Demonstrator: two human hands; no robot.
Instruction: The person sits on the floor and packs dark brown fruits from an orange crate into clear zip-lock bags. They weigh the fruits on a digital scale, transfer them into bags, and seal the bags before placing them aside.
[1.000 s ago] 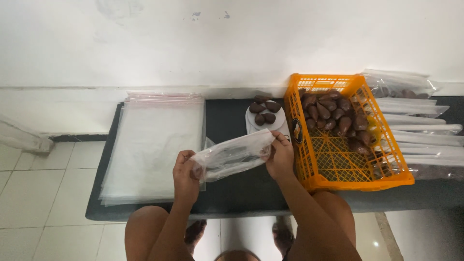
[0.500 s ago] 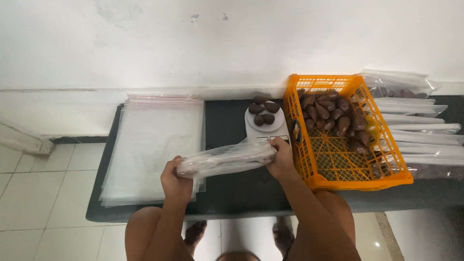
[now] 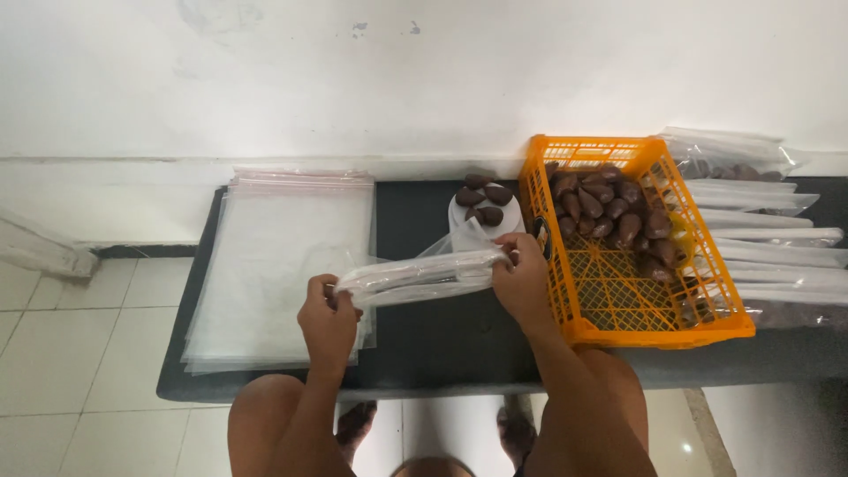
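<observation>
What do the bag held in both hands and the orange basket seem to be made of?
The clear bag held between the left hand and the right hand looks like thin glossy plastic film: it is see-through, creased, and catches white glare. The orange lattice basket looks like rigid moulded plastic: even colour, slight sheen and a regular grid of openings in floor and walls.

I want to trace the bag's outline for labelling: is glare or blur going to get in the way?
Head view: sharp, evenly lit, no motion blur. The clear plastic bag, held between left hand and right hand, shows white glare streaks along its folds, hiding its edges. Dim lower right corner.
</observation>
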